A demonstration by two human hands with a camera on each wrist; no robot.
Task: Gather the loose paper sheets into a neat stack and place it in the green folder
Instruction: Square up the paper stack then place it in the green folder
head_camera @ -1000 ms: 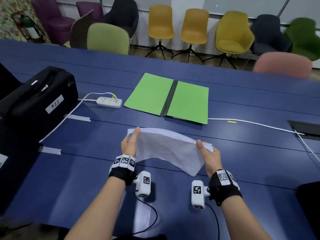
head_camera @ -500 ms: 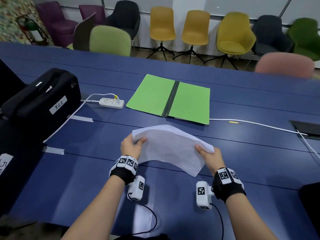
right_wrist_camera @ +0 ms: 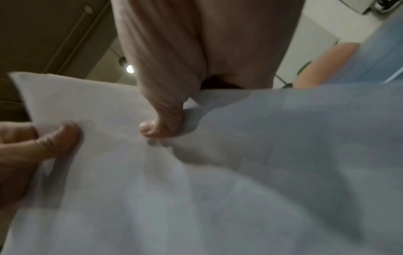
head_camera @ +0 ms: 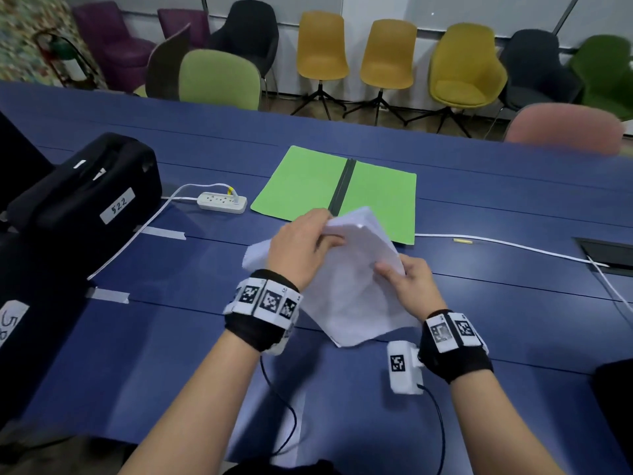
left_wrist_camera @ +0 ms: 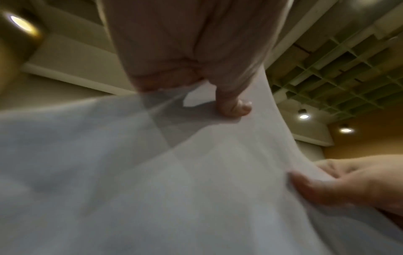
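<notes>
A white paper stack (head_camera: 356, 282) hangs tilted above the blue table, bent between both hands. My left hand (head_camera: 301, 245) grips its upper edge, thumb on the near face. My right hand (head_camera: 407, 282) pinches its right edge. Behind them the green folder (head_camera: 308, 183) lies open and flat, with a dark spine down its middle; the stack's top corner overlaps its near edge in the head view. The left wrist view shows the paper stack (left_wrist_camera: 174, 181) from below with the left thumb on it. In the right wrist view the right thumb presses on the paper stack (right_wrist_camera: 218, 181).
A black case (head_camera: 82, 197) labelled 522 stands at the left. A white power strip (head_camera: 222, 202) lies beside the folder, its cord running left. Another white cable (head_camera: 513, 246) crosses the table to a floor box at the right. Chairs line the far side.
Both hands have moved forward and closer together with the stack. The stack has turned from lying wide and arched to standing steeper, and its top corner now reaches the folder's near edge.
</notes>
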